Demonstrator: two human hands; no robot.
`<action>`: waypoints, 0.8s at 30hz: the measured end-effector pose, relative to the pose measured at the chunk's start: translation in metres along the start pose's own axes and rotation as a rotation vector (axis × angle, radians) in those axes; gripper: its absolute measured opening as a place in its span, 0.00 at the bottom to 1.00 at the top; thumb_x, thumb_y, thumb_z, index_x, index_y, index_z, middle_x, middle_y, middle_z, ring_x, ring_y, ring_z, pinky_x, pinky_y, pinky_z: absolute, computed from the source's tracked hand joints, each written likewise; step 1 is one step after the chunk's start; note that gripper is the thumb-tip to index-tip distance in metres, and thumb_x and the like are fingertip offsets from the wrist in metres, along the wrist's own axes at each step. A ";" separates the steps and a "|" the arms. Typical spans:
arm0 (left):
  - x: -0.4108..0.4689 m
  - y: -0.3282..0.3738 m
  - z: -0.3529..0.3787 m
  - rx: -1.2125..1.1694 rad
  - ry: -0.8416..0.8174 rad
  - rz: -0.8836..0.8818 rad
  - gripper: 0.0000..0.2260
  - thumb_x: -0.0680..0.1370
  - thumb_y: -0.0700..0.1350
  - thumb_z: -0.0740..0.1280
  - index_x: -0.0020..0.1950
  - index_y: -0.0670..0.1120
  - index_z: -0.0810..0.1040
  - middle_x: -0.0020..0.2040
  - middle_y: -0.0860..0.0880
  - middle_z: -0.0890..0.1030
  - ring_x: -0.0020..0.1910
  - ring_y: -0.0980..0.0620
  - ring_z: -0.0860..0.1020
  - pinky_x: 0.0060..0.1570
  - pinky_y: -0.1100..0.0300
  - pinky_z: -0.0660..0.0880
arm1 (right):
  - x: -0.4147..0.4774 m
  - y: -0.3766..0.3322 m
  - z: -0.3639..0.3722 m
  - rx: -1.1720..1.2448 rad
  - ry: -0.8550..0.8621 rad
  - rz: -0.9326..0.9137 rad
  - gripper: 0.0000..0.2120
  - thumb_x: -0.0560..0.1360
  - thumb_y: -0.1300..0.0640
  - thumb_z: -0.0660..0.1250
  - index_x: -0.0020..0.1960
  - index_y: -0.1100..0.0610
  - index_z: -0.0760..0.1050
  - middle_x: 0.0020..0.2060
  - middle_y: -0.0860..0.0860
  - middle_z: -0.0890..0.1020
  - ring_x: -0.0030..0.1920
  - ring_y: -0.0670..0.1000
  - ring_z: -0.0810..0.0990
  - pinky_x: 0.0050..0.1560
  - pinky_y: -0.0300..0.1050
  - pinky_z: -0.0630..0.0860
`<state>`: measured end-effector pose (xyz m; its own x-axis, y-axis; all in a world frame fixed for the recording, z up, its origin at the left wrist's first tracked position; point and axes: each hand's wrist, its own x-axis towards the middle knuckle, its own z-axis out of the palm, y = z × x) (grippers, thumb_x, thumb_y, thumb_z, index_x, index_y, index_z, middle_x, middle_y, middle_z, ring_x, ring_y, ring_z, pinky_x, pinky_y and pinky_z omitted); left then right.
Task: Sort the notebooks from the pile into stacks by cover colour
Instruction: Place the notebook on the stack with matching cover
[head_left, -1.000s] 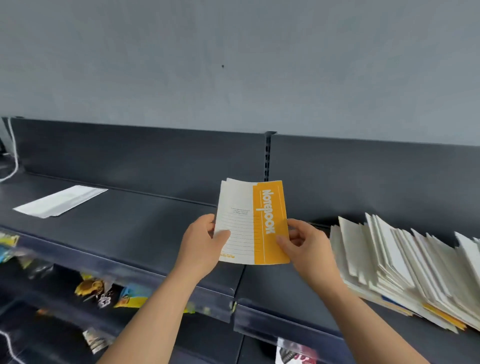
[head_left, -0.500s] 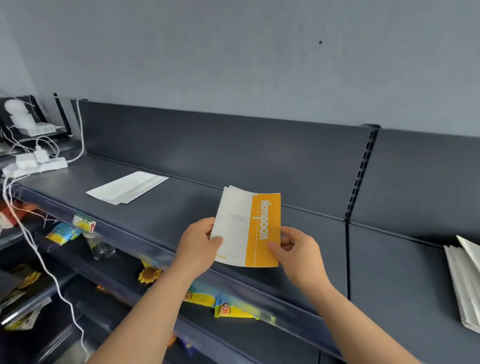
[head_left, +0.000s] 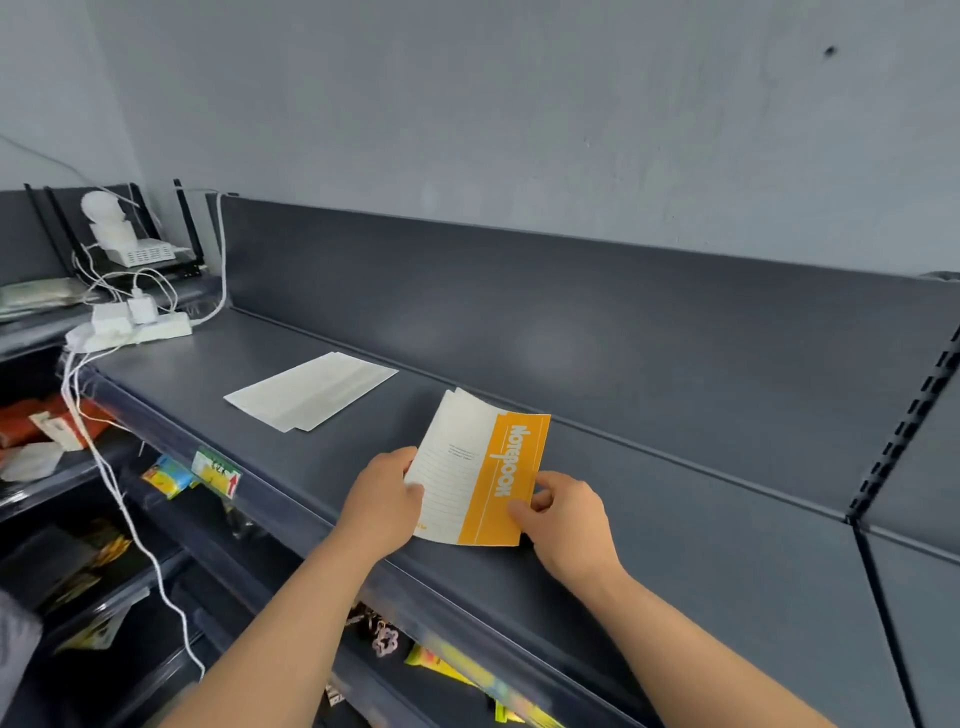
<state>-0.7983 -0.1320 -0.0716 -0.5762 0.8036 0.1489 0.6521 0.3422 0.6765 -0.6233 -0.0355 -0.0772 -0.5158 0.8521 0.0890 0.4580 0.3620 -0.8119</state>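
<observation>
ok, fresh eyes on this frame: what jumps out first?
The orange-and-white notebook in mid-frame, held over the dark shelf by both hands: left hand on its white edge, right hand on the orange band. Next, the pale notebooks lying flat on the shelf further left. Then the white power strip with tangled cables at the shelf's far left end.

A long dark grey metal shelf is running beneath a pale grey wall. At its far left end, a white plastic power strip is lying with chargers plugged in and white cables trailing down. Colourful packets are hanging below, beside a yellow price tag.
</observation>
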 end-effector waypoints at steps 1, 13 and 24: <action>0.008 -0.008 -0.004 0.021 -0.004 -0.007 0.15 0.76 0.34 0.57 0.53 0.50 0.78 0.51 0.53 0.80 0.47 0.53 0.78 0.38 0.62 0.76 | 0.006 -0.005 0.007 0.002 -0.004 0.011 0.05 0.75 0.53 0.67 0.48 0.52 0.79 0.34 0.47 0.82 0.30 0.44 0.77 0.33 0.38 0.74; 0.101 -0.081 -0.053 0.386 -0.122 0.052 0.14 0.81 0.42 0.56 0.67 0.43 0.69 0.63 0.45 0.71 0.62 0.45 0.71 0.61 0.52 0.70 | 0.067 -0.065 0.100 -0.134 0.074 0.214 0.10 0.73 0.51 0.66 0.48 0.57 0.78 0.39 0.50 0.83 0.39 0.51 0.82 0.42 0.46 0.80; 0.142 -0.131 -0.084 0.527 0.031 0.229 0.12 0.80 0.47 0.59 0.59 0.53 0.78 0.67 0.55 0.71 0.67 0.49 0.64 0.61 0.53 0.60 | 0.074 -0.092 0.134 -0.299 0.223 0.278 0.11 0.72 0.45 0.65 0.42 0.52 0.75 0.36 0.46 0.80 0.39 0.49 0.79 0.56 0.51 0.75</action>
<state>-1.0071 -0.1042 -0.0784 -0.4003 0.8740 0.2755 0.9148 0.3638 0.1753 -0.8005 -0.0560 -0.0733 -0.1903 0.9809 0.0396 0.7623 0.1731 -0.6237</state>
